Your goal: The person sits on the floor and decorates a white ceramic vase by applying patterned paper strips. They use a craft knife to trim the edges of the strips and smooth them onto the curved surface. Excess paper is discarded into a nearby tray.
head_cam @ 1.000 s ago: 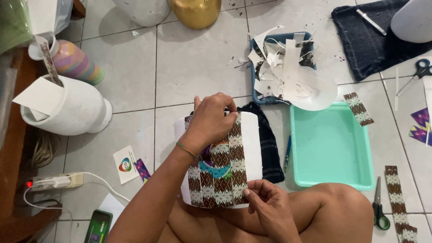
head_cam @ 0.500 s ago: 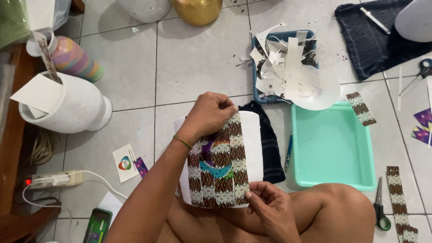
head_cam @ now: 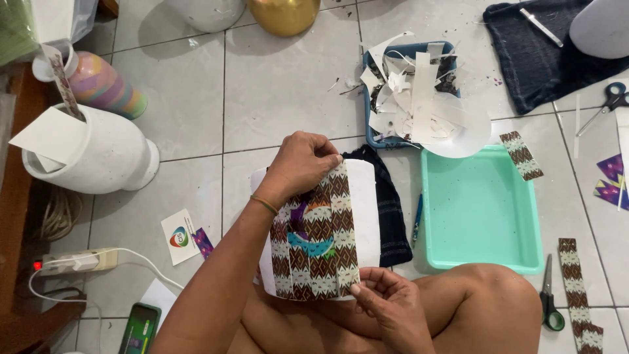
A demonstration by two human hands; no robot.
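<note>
While the left hand (head_cam: 298, 164) pinches the top end of a brown patterned strip (head_cam: 344, 229) against the white vase (head_cam: 363, 203), smoothing downward with steady pressure would likely keep the band straight and free of bubbles beside its neighbours. That vase lies across the person's lap above the tiled floor (head_cam: 262, 98), half wrapped in brown, cream and black zigzag bands with a purple, orange and teal patch showing between them. Below, the right hand (head_cam: 393, 308) grips the strip's lower end between thumb and fingertips.
</note>
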